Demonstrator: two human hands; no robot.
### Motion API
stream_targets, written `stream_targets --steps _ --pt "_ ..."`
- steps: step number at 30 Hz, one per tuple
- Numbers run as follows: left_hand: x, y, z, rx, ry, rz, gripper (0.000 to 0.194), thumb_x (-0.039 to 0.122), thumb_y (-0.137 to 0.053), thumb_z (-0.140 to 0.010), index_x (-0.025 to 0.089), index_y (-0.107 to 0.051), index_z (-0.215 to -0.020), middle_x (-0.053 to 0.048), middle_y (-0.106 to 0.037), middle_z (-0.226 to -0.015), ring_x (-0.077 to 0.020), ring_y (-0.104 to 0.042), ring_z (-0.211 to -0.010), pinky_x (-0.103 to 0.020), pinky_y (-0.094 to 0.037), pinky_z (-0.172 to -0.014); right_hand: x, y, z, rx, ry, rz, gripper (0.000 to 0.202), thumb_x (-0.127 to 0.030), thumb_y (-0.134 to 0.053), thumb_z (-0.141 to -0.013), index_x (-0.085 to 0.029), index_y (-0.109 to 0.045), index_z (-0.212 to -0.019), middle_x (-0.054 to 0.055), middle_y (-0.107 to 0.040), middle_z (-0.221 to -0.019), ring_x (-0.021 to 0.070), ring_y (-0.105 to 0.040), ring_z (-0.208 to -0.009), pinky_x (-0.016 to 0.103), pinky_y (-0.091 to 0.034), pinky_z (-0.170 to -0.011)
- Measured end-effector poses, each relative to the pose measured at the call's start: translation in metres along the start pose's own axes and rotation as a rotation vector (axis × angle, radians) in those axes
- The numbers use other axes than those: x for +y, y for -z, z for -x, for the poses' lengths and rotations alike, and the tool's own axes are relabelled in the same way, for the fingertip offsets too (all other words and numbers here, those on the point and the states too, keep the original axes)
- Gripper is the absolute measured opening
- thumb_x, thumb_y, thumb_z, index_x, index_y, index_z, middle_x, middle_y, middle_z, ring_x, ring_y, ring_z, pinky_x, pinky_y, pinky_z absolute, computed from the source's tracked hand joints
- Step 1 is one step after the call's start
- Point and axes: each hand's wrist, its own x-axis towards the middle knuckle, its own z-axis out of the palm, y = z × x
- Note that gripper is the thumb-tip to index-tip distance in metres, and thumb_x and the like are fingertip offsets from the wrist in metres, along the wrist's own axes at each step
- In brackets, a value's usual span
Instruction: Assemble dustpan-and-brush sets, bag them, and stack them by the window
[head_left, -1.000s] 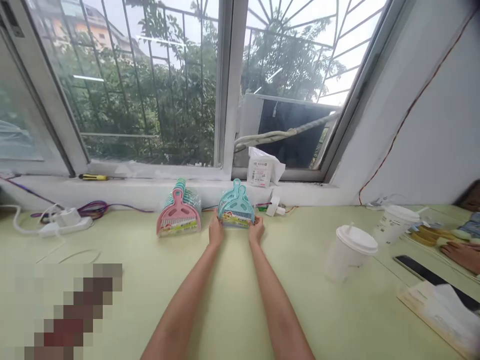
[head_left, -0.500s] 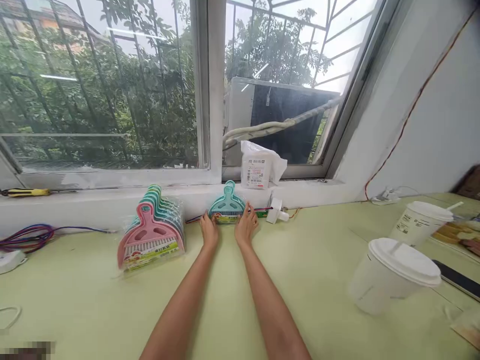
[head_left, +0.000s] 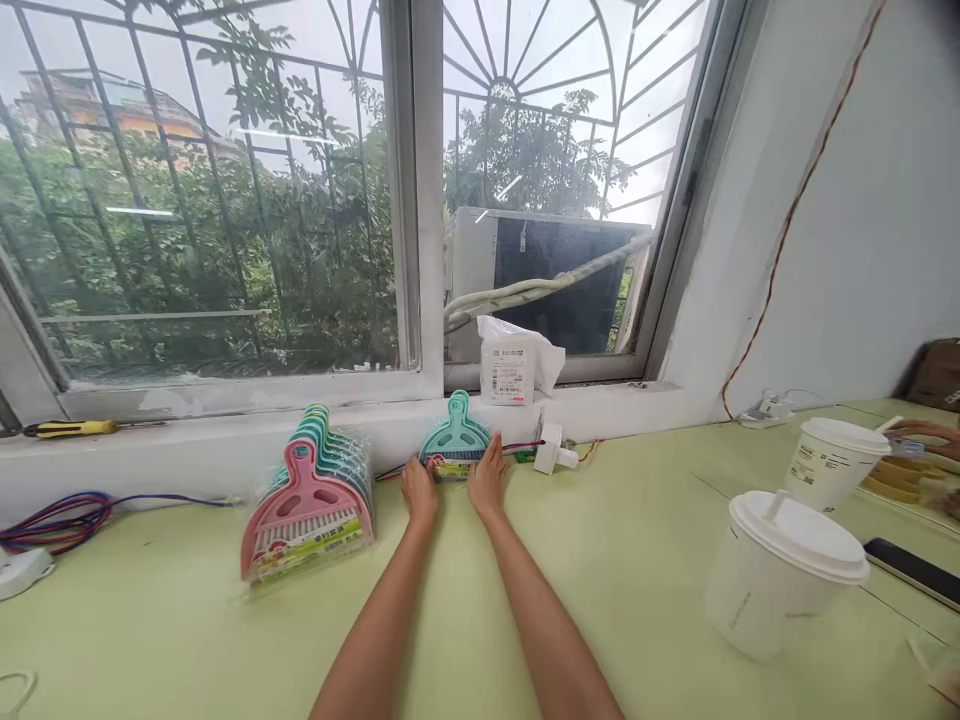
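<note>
A teal mini dustpan and brush set point(head_left: 454, 440) in clear wrapping stands upright against the white wall below the window. My left hand point(head_left: 418, 490) holds its lower left side, and my right hand point(head_left: 487, 478) holds the right side, fingers curled round the edge. To the left stands a row of wrapped dustpan and brush sets point(head_left: 307, 510), a pink one in front and teal ones behind. Right of my right hand a white plastic device point(head_left: 553, 450) with thin wires lies against the wall, a bit of green board beside it.
A white wrapped pack point(head_left: 507, 374) and a yellow-handled screwdriver point(head_left: 75, 428) are on the sill. Coiled wires point(head_left: 64, 520) lie at left. Two lidded white cups point(head_left: 784, 580) and a phone point(head_left: 911, 570) are at right. Another person's hand point(head_left: 926, 432) shows at the right edge.
The view has tilted up, so the scene sits lower in the picture. My hands stay on the teal set, with the right fingers now closer together. Another person's hand at far right has moved.
</note>
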Motion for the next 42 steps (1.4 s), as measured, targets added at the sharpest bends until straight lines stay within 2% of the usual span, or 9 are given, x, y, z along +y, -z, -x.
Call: stream_targets --steps 2,5,9,14,18,22,28,35,42 --pt "0.003 0.0 0.0 0.004 0.03 -0.099 0.03 0.031 -0.039 -0.09 0.01 -0.055 -0.104 -0.021 -0.059 -0.106 -0.0328 -0.052 -0.111 -0.049 -0.038 -0.094 0.001 -0.004 -0.001 0.001 -0.005 0.01 0.08 -0.01 -0.031 -0.08 -0.013 0.011 -0.148 0.015 -0.01 -0.156 0.0286 -0.013 -0.143 0.06 -0.017 -0.109" --pt "0.012 0.009 0.01 0.096 0.026 -0.088 0.041 0.033 -0.036 -0.091 0.006 -0.045 -0.122 -0.025 -0.052 -0.119 -0.0344 -0.047 -0.119 -0.051 -0.035 -0.098 0.0 -0.003 -0.001 0.029 0.005 0.037 0.079 -0.011 -0.031 -0.082 -0.01 0.013 -0.148 0.017 -0.005 -0.156 0.0296 -0.003 -0.145 0.063 -0.01 -0.109" --pt "0.027 0.045 0.053 0.227 -0.016 0.008 0.055 0.034 -0.032 -0.093 0.009 -0.021 -0.141 -0.025 -0.037 -0.136 -0.0332 -0.034 -0.131 -0.051 -0.029 -0.106 -0.009 0.017 0.013 0.078 -0.003 0.068 0.074 -0.017 -0.029 -0.088 -0.007 0.013 -0.147 0.021 -0.001 -0.155 0.0302 0.004 -0.144 0.063 -0.004 -0.11" --pt "0.039 0.107 0.132 0.044 -0.063 0.061 0.046 0.026 -0.032 -0.092 0.019 -0.027 -0.137 -0.016 -0.043 -0.129 -0.0254 -0.046 -0.119 -0.044 -0.036 -0.102 -0.021 0.047 0.047 -0.054 0.147 0.255 0.068 -0.016 -0.028 -0.089 -0.015 0.005 -0.149 0.016 -0.004 -0.157 0.0268 -0.001 -0.145 0.065 -0.002 -0.108" --pt "0.04 0.136 0.165 0.022 -0.011 0.086 0.035 0.019 -0.037 -0.087 0.018 -0.041 -0.122 -0.012 -0.049 -0.119 -0.021 -0.053 -0.1 -0.04 -0.043 -0.094 -0.029 0.055 0.058 -0.149 0.243 0.447 0.062 -0.021 -0.028 -0.092 -0.022 -0.004 -0.15 0.009 0.001 -0.157 0.0237 0.002 -0.145 0.064 0.0 -0.108" --pt "0.037 0.144 0.167 -0.042 0.108 0.083 0.028 0.013 -0.039 -0.083 0.018 -0.049 -0.109 -0.01 -0.052 -0.113 -0.0201 -0.054 -0.099 -0.038 -0.044 -0.092 -0.035 0.048 0.043 -0.153 0.17 0.469 0.064 -0.028 -0.031 -0.093 -0.022 -0.002 -0.15 0.008 0.005 -0.157 0.0264 0.004 -0.145 0.064 -0.001 -0.109" --pt "0.037 0.142 0.159 -0.194 0.196 0.068 0.027 0.013 -0.038 -0.082 0.02 -0.055 -0.101 -0.008 -0.055 -0.112 -0.0198 -0.055 -0.099 -0.034 -0.046 -0.085 -0.033 0.03 0.018 -0.227 0.102 0.393 0.063 -0.03 -0.031 -0.094 -0.022 -0.003 -0.15 0.008 0.007 -0.157 0.0256 0.005 -0.145 0.06 -0.006 -0.111" --pt "0.04 0.141 0.157 -0.226 0.206 0.012 0.027 0.014 -0.038 -0.082 0.022 -0.057 -0.098 -0.007 -0.055 -0.112 -0.0195 -0.056 -0.102 -0.03 -0.045 -0.08 -0.02 0.025 0.035 -0.088 0.096 0.374 0.066 -0.035 -0.037 -0.093 -0.025 -0.005 -0.15 0.008 0.005 -0.158 0.0262 0.003 -0.145 0.061 -0.013 -0.11" --pt "0.043 0.144 0.157 -0.236 0.218 -0.009 0.028 0.011 -0.038 -0.08 0.022 -0.059 -0.097 -0.006 -0.056 -0.111 -0.0176 -0.056 -0.101 -0.029 -0.043 -0.082 -0.039 0.006 0.022 0.036 0.02 0.298 0.069 -0.024 -0.041 -0.09 -0.018 -0.007 -0.15 0.012 0.001 -0.157 0.0263 -0.002 -0.145 0.054 -0.019 -0.112"
